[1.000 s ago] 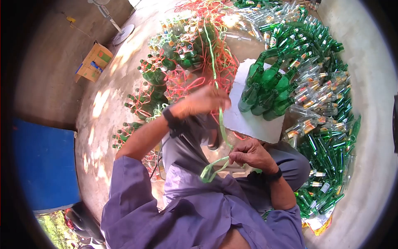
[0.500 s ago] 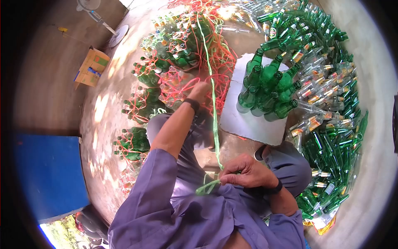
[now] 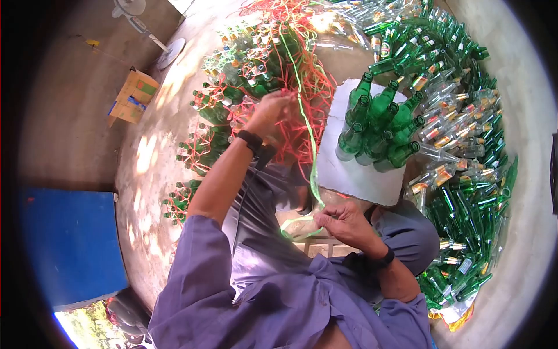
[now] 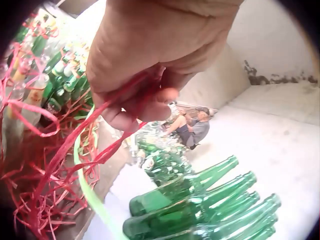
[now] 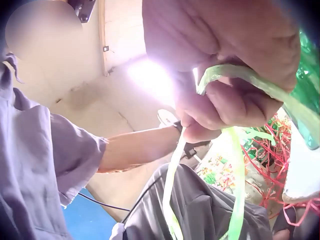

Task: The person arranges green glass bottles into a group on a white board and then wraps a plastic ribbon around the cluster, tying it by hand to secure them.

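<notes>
I pinch the long, pale-green plastic strip [image 3: 315,183] in my right hand's [image 3: 349,225] curled fingers; it runs forward past the white board [image 3: 343,176]. My left arm reaches forward, left hand [image 3: 271,113] fingers pinching red plastic string [image 4: 102,157].

head view from up high, looking down at the shirt [image 3: 261,302], left wrist view close by the left hand [image 4: 160,45], facing green bottles [image 4: 165,212] both show, right wrist view facing back at the shirt

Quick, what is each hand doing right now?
Left hand: closed, fingers curled around red plastic string.
Right hand: closed, pinching light green plastic ribbon.
</notes>
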`<state>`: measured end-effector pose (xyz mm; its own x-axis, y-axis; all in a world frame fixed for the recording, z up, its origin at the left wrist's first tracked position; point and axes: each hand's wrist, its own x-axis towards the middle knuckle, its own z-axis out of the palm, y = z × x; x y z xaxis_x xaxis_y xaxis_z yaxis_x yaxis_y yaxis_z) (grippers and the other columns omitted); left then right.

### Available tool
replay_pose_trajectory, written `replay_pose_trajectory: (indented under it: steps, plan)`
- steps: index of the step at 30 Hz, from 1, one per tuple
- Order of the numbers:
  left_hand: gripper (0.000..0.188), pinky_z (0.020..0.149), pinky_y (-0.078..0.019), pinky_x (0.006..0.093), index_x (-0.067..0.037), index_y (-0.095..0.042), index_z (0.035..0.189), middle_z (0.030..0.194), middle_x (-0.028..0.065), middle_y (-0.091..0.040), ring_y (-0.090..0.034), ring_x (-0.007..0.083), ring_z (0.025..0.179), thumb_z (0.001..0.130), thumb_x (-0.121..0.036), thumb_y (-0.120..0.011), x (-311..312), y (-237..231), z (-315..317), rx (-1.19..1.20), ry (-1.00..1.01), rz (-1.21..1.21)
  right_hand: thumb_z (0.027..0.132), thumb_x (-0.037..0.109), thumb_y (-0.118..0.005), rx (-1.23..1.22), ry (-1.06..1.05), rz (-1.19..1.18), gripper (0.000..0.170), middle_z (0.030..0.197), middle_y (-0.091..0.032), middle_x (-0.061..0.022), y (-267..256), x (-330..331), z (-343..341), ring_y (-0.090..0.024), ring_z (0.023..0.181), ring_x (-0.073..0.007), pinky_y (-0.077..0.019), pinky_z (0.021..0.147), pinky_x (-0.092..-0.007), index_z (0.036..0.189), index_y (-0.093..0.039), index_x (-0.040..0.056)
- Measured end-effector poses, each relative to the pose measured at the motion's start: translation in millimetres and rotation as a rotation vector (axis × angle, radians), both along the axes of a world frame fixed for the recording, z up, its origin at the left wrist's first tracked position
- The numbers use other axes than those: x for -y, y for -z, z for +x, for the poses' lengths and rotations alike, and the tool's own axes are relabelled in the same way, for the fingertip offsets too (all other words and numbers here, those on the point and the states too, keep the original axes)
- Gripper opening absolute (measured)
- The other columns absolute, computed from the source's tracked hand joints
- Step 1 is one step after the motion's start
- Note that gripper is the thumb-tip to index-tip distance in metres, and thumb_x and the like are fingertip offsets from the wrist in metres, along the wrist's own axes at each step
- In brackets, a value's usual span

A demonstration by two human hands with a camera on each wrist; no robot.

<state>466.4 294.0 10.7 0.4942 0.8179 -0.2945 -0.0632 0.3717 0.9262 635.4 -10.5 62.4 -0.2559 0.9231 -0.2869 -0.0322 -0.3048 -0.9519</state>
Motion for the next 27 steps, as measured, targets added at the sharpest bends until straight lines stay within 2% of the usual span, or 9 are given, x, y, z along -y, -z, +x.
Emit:
replay_pose_trajectory:
  steps: [7,11,15,18,20,22,24,26,27]
  plan:
    - [0.019,0.049,-0.0378,0.0258,-0.004,-0.060,0.111,0.060,-0.0031,-0.044,-0.040,0.0095,0.049,0.100,-0.016,-0.051,-11,-97,-23,0.010,-0.122,0.221,0.092,0.021,-0.065,0.142,0.051,0.028,0.030,0.057,-0.052,0.0010,13,-6,-3,-0.045,0.058,-0.0051,-0.0367,0.055,-0.0257,0.073,-0.069,-0.0020]
    - [0.023,0.054,-0.0382,0.0259,-0.003,-0.058,0.117,0.064,-0.0036,-0.042,-0.035,0.0081,0.051,0.102,-0.019,-0.050,-25,-139,-34,0.097,-0.103,0.294,0.092,0.022,-0.066,0.142,0.072,0.084,0.029,0.054,-0.052,0.0025,33,-6,-6,-0.047,0.052,-0.0031,-0.0353,0.048,-0.0236,0.074,-0.071,-0.0006]
    - [0.022,0.055,-0.0368,0.0258,-0.004,-0.058,0.116,0.065,-0.0039,-0.041,-0.033,0.0074,0.051,0.102,-0.017,-0.049,-39,-174,-31,0.078,-0.076,0.371,0.091,0.022,-0.064,0.212,0.036,-0.001,0.031,0.053,-0.049,0.0002,32,-7,-8,-0.043,0.055,-0.0056,-0.0352,0.051,-0.0287,0.072,-0.069,-0.0024]
    - [0.021,0.046,-0.0277,0.0214,-0.004,-0.059,0.114,0.064,-0.0052,-0.040,-0.029,0.0052,0.049,0.101,-0.019,-0.051,-50,-197,-24,0.000,-0.017,0.314,0.089,0.023,-0.065,0.301,0.017,0.014,0.032,0.052,-0.048,-0.0039,33,-7,-8,-0.043,0.052,-0.0084,-0.0352,0.050,-0.0317,0.072,-0.068,-0.0036]
    - [0.022,0.043,-0.0230,0.0201,-0.004,-0.063,0.110,0.061,-0.0062,-0.040,-0.029,0.0034,0.048,0.099,-0.021,-0.056,-55,-207,-22,-0.088,0.055,0.385,0.088,0.024,-0.065,0.343,0.008,0.023,0.032,0.051,-0.048,-0.0075,35,-7,-9,-0.044,0.050,-0.0111,-0.0357,0.050,-0.0340,0.073,-0.068,-0.0044]
    - [0.022,0.043,-0.0236,0.0203,-0.006,-0.068,0.106,0.059,-0.0068,-0.041,-0.032,0.0025,0.049,0.096,-0.023,-0.060,-56,-220,-16,-0.480,0.128,0.588,0.087,0.024,-0.064,0.433,0.023,0.159,0.032,0.053,-0.048,-0.0164,40,-7,-9,-0.044,0.047,-0.0197,-0.0375,0.051,-0.0384,0.074,-0.066,-0.0057]
    - [0.021,0.045,-0.0250,0.0200,-0.007,-0.071,0.102,0.060,-0.0069,-0.046,-0.035,0.0017,0.050,0.093,-0.023,-0.061,-69,-223,-14,-0.511,0.159,0.622,0.087,0.024,-0.064,0.457,-0.003,0.145,0.032,0.055,-0.049,-0.0195,36,-6,-10,-0.045,0.048,-0.0234,-0.0386,0.053,-0.0402,0.074,-0.065,-0.0059]
    - [0.022,0.049,-0.0343,0.0214,-0.006,-0.071,0.105,0.064,-0.0054,-0.052,-0.042,0.0036,0.054,0.093,-0.021,-0.060,-72,-231,-7,-0.790,0.227,0.885,0.086,0.024,-0.064,0.480,-0.032,0.128,0.032,0.057,-0.049,-0.0226,39,-5,-11,-0.046,0.049,-0.0271,-0.0396,0.054,-0.0420,0.074,-0.065,-0.0060]
    - [0.023,0.060,-0.0470,0.0287,-0.002,-0.071,0.103,0.070,0.0020,-0.064,-0.056,0.0120,0.061,0.091,-0.020,-0.061,-77,-229,-6,-0.899,0.252,1.123,0.087,0.022,-0.064,0.494,-0.038,0.180,0.031,0.058,-0.052,-0.0200,43,-4,-13,-0.048,0.051,-0.0226,-0.0404,0.054,-0.0396,0.074,-0.065,-0.0060]
